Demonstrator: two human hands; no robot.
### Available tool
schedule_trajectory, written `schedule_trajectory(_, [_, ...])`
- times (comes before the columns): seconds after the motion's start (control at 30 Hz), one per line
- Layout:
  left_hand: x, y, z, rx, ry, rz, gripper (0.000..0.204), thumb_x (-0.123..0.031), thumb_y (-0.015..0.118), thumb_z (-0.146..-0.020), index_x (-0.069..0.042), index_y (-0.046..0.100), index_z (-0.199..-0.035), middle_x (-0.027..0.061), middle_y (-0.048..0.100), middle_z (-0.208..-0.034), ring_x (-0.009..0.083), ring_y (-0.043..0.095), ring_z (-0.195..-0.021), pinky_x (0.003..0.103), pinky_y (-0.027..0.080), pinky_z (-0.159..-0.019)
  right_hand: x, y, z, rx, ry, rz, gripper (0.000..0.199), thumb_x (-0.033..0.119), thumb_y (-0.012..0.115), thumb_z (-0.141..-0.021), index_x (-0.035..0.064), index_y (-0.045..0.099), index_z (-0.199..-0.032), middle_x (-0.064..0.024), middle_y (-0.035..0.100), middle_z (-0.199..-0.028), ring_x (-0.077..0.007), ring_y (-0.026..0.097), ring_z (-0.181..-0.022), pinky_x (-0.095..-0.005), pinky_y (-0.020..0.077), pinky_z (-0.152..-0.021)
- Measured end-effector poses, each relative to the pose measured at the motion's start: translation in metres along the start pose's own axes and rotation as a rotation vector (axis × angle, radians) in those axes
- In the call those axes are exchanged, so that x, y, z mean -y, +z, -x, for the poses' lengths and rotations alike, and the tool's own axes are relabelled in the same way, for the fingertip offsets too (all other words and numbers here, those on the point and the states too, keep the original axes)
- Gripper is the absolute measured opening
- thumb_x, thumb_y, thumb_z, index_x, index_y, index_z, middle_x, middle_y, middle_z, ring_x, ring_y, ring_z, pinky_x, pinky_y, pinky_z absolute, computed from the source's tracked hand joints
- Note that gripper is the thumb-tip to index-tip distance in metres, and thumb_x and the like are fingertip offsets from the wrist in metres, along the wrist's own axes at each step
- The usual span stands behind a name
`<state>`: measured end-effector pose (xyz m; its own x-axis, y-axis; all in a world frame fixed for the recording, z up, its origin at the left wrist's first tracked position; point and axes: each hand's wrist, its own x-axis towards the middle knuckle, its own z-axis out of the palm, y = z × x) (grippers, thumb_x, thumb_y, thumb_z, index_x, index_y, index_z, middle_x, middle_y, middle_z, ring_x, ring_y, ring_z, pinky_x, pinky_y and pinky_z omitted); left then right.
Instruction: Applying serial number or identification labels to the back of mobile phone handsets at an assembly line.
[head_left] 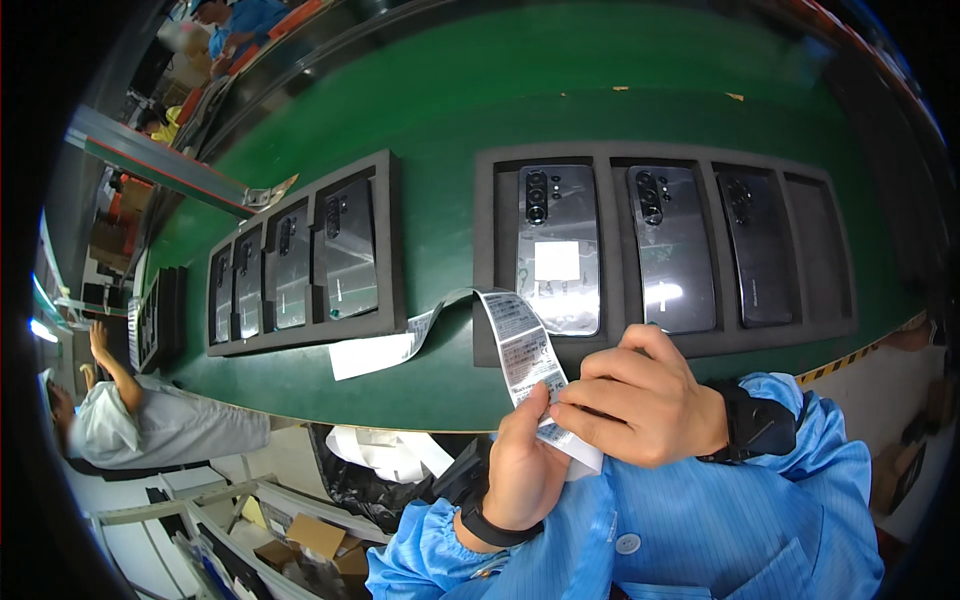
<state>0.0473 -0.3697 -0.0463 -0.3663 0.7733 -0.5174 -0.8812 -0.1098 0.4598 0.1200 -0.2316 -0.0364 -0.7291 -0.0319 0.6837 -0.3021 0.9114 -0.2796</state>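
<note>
A long strip of printed labels (518, 345) curls from the table edge up to my hands. My left hand (523, 475) pinches its near end, thumb on top, and a blank white tail hangs below. My right hand (640, 400) is closed, its fingertips against the same part of the strip; whether a single label is between them is hidden. Just beyond, a dark foam tray (485, 240) holds dark phones, backs up. The leftmost phone (557, 215) bears a blank white square sticker (556, 262). Another phone (672, 245) lies beside it, then a third phone (762, 255).
To the left, a second foam tray (392, 230) holds several phones. Farther left is a stack of foam trays (160, 320). A metal bar (150, 150) runs above the green table (440, 200). A black bag with white paper (385, 455) sits below. Other people (150, 420) are nearby.
</note>
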Motion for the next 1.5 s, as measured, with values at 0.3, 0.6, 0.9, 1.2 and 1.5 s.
schedule_trajectory(0.3, [-0.016,0.029,-0.001,0.083,0.086,-0.076,0.037,-0.015,0.042,-0.091,0.006,0.043,-0.121,0.0154,0.053,-0.112,0.0215,0.053,-0.104,0.034,0.041,-0.092,-0.004,-0.02,0.005,-0.116,-0.012,-0.031,0.011,0.009,0.062,-0.067,0.0034,0.064,-0.076,-0.0064,0.064,-0.092,-0.0188,0.057,-0.081,-0.0286,0.0376,-0.062])
schedule_trajectory(0.6, [-0.075,0.086,-0.061,0.553,0.806,-2.005,0.029,-0.001,0.061,-0.059,-0.001,0.055,-0.087,0.0134,0.055,-0.081,0.0317,0.054,-0.078,0.039,0.042,-0.069,-0.062,-0.11,0.012,-0.297,0.305,-0.285,0.027,0.002,0.072,-0.067,-0.0001,0.066,-0.094,-0.0085,0.061,-0.075,-0.0192,0.056,-0.068,-0.0282,0.0452,-0.061])
schedule_trajectory(0.9, [-0.045,0.093,-0.112,0.978,0.636,-2.252,0.034,-0.007,0.069,-0.061,0.0,0.054,-0.09,0.012,0.053,-0.083,0.0301,0.053,-0.082,0.04,0.04,-0.069,-0.109,-0.12,0.028,-0.373,0.458,-0.301,0.022,0.003,0.069,-0.072,-0.0013,0.064,-0.093,-0.0095,0.063,-0.075,-0.0182,0.059,-0.071,-0.0271,0.0464,-0.068])
schedule_trajectory(1.2, [-0.046,0.098,-0.125,1.111,0.48,-2.252,0.013,-0.008,0.06,-0.066,-0.004,0.056,-0.078,0.008,0.053,-0.078,0.0239,0.053,-0.083,0.034,0.035,-0.073,-0.134,-0.174,0.044,0.226,0.301,0.311,0.015,0.007,0.067,-0.068,0.0017,0.064,-0.082,-0.0094,0.06,-0.071,-0.0253,0.056,-0.072,-0.0355,0.0444,-0.07])
schedule_trajectory(1.5, [-0.047,0.098,-0.122,1.254,0.54,-2.227,0.024,-0.003,0.058,-0.06,-0.004,0.056,-0.084,0.0079,0.051,-0.078,0.0264,0.052,-0.077,0.035,0.036,-0.066,-0.126,-0.184,0.034,0.203,0.292,0.453,0.011,0.004,0.067,-0.068,0.0017,0.059,-0.075,-0.0073,0.058,-0.072,-0.0231,0.056,-0.073,-0.0328,0.0438,-0.07])
